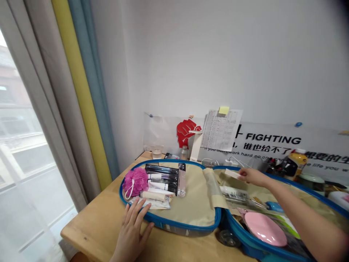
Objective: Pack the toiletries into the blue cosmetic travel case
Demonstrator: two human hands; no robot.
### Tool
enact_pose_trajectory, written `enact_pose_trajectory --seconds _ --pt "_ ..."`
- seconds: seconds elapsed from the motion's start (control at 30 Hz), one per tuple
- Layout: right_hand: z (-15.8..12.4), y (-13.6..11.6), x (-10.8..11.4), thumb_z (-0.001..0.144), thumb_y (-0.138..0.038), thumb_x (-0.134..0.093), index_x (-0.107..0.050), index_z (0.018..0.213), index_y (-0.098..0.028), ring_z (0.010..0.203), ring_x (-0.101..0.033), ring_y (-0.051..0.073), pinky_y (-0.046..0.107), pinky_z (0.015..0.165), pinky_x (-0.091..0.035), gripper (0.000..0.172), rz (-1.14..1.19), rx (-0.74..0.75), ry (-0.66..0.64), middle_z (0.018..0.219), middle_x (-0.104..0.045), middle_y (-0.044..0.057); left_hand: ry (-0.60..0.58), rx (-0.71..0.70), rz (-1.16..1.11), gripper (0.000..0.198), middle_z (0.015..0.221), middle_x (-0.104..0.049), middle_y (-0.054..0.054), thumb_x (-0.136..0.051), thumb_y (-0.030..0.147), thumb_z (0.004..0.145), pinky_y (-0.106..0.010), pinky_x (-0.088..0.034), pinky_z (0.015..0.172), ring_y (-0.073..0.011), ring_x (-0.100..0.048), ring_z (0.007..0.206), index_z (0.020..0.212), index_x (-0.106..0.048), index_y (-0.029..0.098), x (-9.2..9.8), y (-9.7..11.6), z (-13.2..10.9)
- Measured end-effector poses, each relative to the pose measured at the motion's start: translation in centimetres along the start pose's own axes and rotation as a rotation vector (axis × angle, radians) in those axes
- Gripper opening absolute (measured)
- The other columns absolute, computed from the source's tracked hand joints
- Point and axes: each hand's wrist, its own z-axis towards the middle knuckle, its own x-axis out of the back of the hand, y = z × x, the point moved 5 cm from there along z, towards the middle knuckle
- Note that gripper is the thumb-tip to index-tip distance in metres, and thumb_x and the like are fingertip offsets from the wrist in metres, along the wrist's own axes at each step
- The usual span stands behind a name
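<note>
A blue-rimmed case (174,223) lies open on a wooden table (95,229), its two halves lined in beige. My left hand (132,231) rests flat with spread fingers on the near rim of the left half, just below a pink bath puff (135,182) and several tubes and dark sticks (162,183). My right hand (251,176) reaches over the far edge of the right half and pinches a small white flat piece (231,173). That half holds a pink oval object (265,229), a white tube (234,193) and other small things.
Against the wall stand a glass (157,151), a small bottle (184,152), a yellow-and-black bottle (296,163), a green-lidded jar (311,181), and a printed sheet (221,129) over a "FIGHTING" banner. Curtains (73,102) and a window lie left; the table's edge runs near me.
</note>
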Motion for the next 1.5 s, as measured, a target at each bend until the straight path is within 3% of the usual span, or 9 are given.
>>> enact_pose_trajectory --seconds 0.1,0.2,0.43,0.6,0.93,1.33,1.5 --pt "-0.8 -1.3 2.3 0.089 -0.042 -0.051 -0.06 0.099 -0.017 0.071 -0.06 0.011 0.028 0.069 -0.05 0.028 0.144 0.06 0.072 0.085 -0.066 0.003 -0.002 -0.001 -0.01 0.046 0.132 -0.057 -0.008 -0.055 0.031 0.086 -0.041 -0.023 0.115 -0.0241 -0.042 0.133 0.131 -0.049 0.021 0.1 0.1 0.1" --pt "-1.4 -4.6 2.8 0.084 -0.046 -0.05 -0.06 0.106 -0.017 0.077 -0.063 0.015 0.029 0.072 -0.051 0.038 0.251 0.148 0.094 0.09 -0.068 0.007 0.016 0.007 -0.02 0.046 0.131 -0.058 -0.008 -0.054 0.031 0.086 -0.041 -0.022 0.116 -0.0237 -0.042 0.133 0.13 -0.049 0.021 0.2 0.1 0.2" --pt "-2.4 -15.6 -2.2 0.086 -0.037 -0.054 -0.065 0.1 -0.017 0.08 -0.063 0.014 0.031 0.078 -0.049 0.027 0.221 0.365 -0.118 0.089 -0.069 0.003 -0.009 0.017 -0.012 0.047 0.132 -0.058 -0.007 -0.056 0.032 0.085 -0.041 -0.024 0.115 -0.0244 -0.042 0.132 0.13 -0.049 0.021 0.0 0.0 0.0" --pt "-1.2 -20.0 -4.8 0.089 -0.042 -0.055 -0.063 0.099 -0.015 0.08 -0.062 0.012 0.034 0.08 -0.05 0.029 0.094 0.42 -0.262 0.089 -0.065 0.001 -0.019 0.015 0.002 0.048 0.132 -0.058 -0.008 -0.056 0.032 0.085 -0.042 -0.028 0.113 -0.0253 -0.044 0.131 0.131 -0.049 0.022 0.0 -0.1 -0.1" --pt "0.6 -22.4 -6.8 0.09 -0.037 -0.056 -0.061 0.106 -0.014 0.087 -0.062 0.014 0.035 0.08 -0.053 0.028 -0.031 0.461 -0.386 0.101 -0.064 0.004 -0.019 -0.008 0.004 0.046 0.132 -0.057 -0.008 -0.056 0.03 0.085 -0.041 -0.023 0.116 -0.0245 -0.04 0.134 0.129 -0.05 0.019 0.1 0.2 0.0" --pt "2.5 -24.9 -9.6 0.09 -0.037 -0.055 -0.059 0.113 -0.017 0.1 -0.059 0.017 0.038 0.086 -0.051 0.031 -0.06 0.388 -0.253 0.116 -0.06 0.007 -0.007 0.023 -0.022 0.047 0.131 -0.059 -0.007 -0.056 0.031 0.085 -0.043 -0.028 0.113 -0.0248 -0.044 0.131 0.131 -0.049 0.023 0.0 0.0 -0.1" --pt "2.4 -24.7 -8.9 0.09 -0.037 -0.054 -0.06 0.111 -0.019 0.101 -0.059 0.017 0.038 0.087 -0.051 0.028 -0.018 0.375 -0.184 0.117 -0.06 0.006 -0.022 0.024 -0.015 0.048 0.132 -0.058 -0.008 -0.055 0.032 0.086 -0.044 -0.028 0.113 -0.0254 -0.045 0.131 0.132 -0.048 0.023 -0.2 -0.1 -0.1"
